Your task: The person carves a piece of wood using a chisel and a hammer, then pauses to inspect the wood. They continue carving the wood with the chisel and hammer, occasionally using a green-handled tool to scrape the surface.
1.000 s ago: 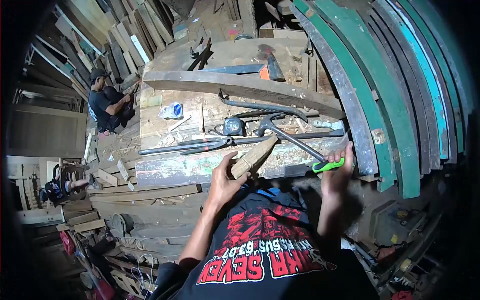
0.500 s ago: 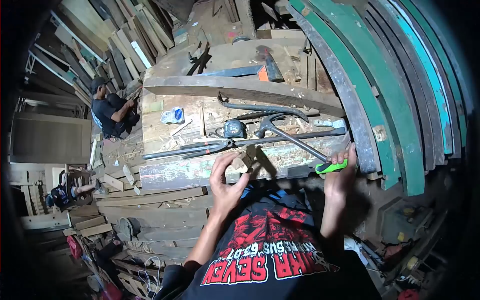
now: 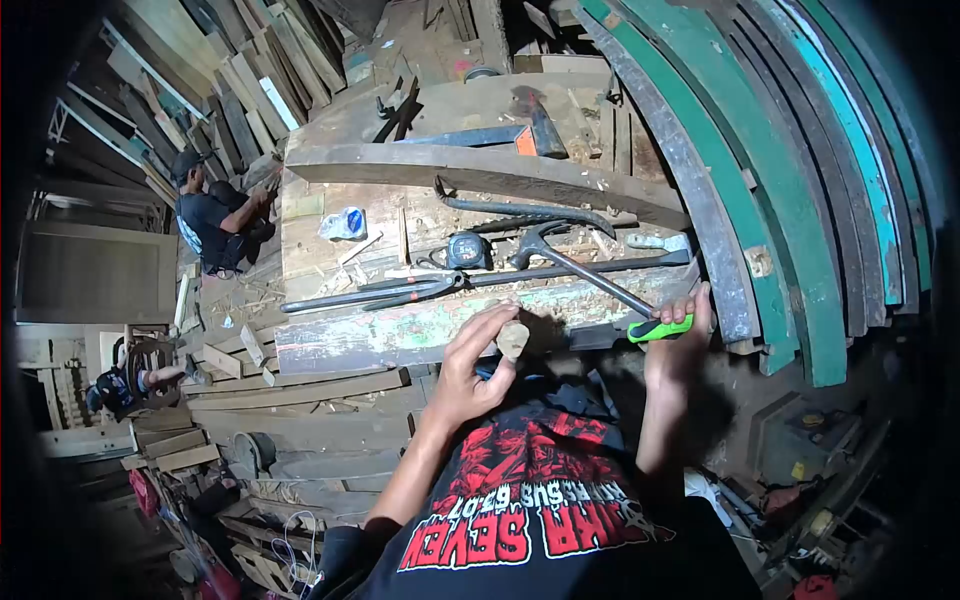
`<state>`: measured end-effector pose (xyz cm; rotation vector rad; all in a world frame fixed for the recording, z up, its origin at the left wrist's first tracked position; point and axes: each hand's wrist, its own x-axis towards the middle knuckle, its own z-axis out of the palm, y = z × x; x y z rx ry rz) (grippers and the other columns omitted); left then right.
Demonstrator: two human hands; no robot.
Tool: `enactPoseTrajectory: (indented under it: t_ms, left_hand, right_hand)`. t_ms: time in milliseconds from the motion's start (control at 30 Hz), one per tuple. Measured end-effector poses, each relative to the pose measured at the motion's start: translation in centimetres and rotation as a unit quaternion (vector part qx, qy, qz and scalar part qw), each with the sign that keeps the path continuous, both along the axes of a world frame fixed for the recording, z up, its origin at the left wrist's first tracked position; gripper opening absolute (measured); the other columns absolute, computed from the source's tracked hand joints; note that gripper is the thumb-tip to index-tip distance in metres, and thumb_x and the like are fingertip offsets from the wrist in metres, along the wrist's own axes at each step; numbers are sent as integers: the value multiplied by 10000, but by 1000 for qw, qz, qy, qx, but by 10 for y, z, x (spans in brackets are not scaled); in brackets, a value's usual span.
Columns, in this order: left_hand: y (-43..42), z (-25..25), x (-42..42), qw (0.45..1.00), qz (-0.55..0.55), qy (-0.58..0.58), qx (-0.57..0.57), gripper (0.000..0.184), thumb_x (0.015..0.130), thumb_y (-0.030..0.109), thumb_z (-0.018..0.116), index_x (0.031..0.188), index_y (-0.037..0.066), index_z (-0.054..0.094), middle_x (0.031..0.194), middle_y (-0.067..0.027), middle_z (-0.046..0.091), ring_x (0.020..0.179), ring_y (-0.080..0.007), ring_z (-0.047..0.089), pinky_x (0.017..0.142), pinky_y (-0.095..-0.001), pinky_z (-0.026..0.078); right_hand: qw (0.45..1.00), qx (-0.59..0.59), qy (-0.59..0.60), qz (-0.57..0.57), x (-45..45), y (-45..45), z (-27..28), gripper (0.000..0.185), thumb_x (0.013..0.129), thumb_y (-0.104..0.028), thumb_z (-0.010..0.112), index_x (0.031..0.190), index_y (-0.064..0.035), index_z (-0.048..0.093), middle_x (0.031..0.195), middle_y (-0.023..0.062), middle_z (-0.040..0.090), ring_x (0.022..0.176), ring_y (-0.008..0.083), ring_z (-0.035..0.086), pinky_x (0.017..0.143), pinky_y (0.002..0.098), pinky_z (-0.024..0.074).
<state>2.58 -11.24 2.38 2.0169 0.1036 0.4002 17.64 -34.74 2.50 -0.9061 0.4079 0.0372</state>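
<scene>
My left hand (image 3: 478, 362) is closed around a short wooden piece (image 3: 513, 340), its pale, rough end turned up toward me. My right hand (image 3: 683, 335) grips a chisel by its green-and-black handle (image 3: 655, 329); the blade is hard to make out against the dark behind it. Just beyond this handle lies a claw hammer (image 3: 585, 272) on the bench. A tape measure (image 3: 468, 251), a pry bar (image 3: 530, 210) and long-handled metal pincers (image 3: 430, 288) lie past my left hand.
A curved wooden beam (image 3: 480, 176) lies across the workbench (image 3: 300, 235). Curved green-painted boards (image 3: 735, 150) are stacked at right. Planks (image 3: 250, 75) lean at upper left, near a crouching person (image 3: 220, 215). Another person (image 3: 130, 385) is at far left. Wood chips litter the bench.
My left hand has moved slightly right and down, turning the wooden piece so its end faces me. The chisel has turned in my right hand, and its blade shows less than before.
</scene>
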Motion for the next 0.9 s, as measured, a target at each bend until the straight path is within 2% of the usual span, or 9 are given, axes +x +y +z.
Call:
enactPoseTrajectory:
  t_ms: [100, 233, 367, 400, 533, 567, 633, 767, 900]
  left_hand:
    - [1, -12, 2, 1000, -5, -11, 12, 596, 822, 36, 697, 1410, -4, 616, 1401, -218, 648, 1353, -384, 589, 1157, -462, 435]
    - [1, -23, 10, 1000, -3, -26, 11, 478, 844, 81, 722, 1304, 5, 618, 1403, -216, 631, 1380, -405, 553, 1199, -491, 375]
    - [16, -29, 11, 991, -52, -50, 111, 509, 872, 303, 823, 1246, 22, 623, 1262, -186, 624, 1120, -400, 628, 1167, -495, 391]
    - [14, -18, 15, 986, -44, -76, 139, 574, 840, 394, 855, 1221, 20, 643, 1132, -169, 606, 962, -370, 617, 1025, -480, 485]
    - [3, 8, 17, 993, 13, 36, 113, 581, 807, 382, 885, 1187, -2, 669, 968, -155, 551, 859, -337, 599, 734, -461, 518]
    - [4, 7, 17, 992, 16, 53, 116, 580, 807, 379, 885, 1188, -2, 670, 979, -161, 554, 863, -343, 602, 745, -459, 521]
    - [5, 4, 17, 989, 20, 89, 121, 577, 806, 372, 886, 1190, -2, 672, 1003, -171, 560, 871, -353, 609, 767, -455, 528]
    - [4, 3, 13, 979, 45, 169, 109, 610, 762, 225, 835, 1255, -52, 607, 1105, -230, 614, 994, -436, 630, 890, -496, 531]
    - [11, 1, 2, 957, -4, 287, 34, 859, 758, 146, 760, 1435, -33, 262, 1217, -341, 573, 1098, -463, 636, 1018, -487, 496]
  right_hand:
    - [1000, 0, 1, 15, -2, 3, 0, 304, 1108, -332, 547, 871, -157, 471, 757, -40, 378, 708, 99, 423, 751, 307, 398]
    - [1000, -11, -3, 22, -6, 5, 4, 317, 1100, -363, 554, 873, -163, 460, 755, -37, 389, 710, 96, 425, 753, 305, 400]
    - [1000, 1, -8, 23, -6, -3, 7, 286, 1095, -383, 562, 937, -155, 498, 773, -41, 385, 715, 96, 422, 758, 296, 403]
    - [1000, -2, -9, 18, -6, -5, 8, 280, 1097, -384, 560, 951, -150, 506, 778, -41, 383, 716, 97, 422, 759, 296, 404]
    - [995, -69, -62, 35, -8, -3, 11, 282, 1120, -367, 519, 935, -157, 481, 803, -44, 371, 725, 93, 402, 753, 294, 398]
    - [991, -106, -73, 37, -9, -1, 12, 293, 1126, -363, 507, 910, -170, 457, 805, -48, 372, 716, 88, 396, 749, 292, 392]
    - [999, -18, -24, 28, -6, -6, 9, 300, 1129, -362, 495, 904, -166, 460, 809, -41, 364, 735, 92, 396, 765, 294, 393]
    - [999, -16, -28, 39, -9, -2, 9, 312, 1131, -357, 482, 892, -157, 464, 806, -32, 361, 750, 102, 407, 782, 298, 397]
    - [1000, 2, 6, 23, -9, 0, 6, 314, 1107, -345, 546, 866, -164, 458, 781, -40, 375, 726, 98, 418, 766, 300, 396]
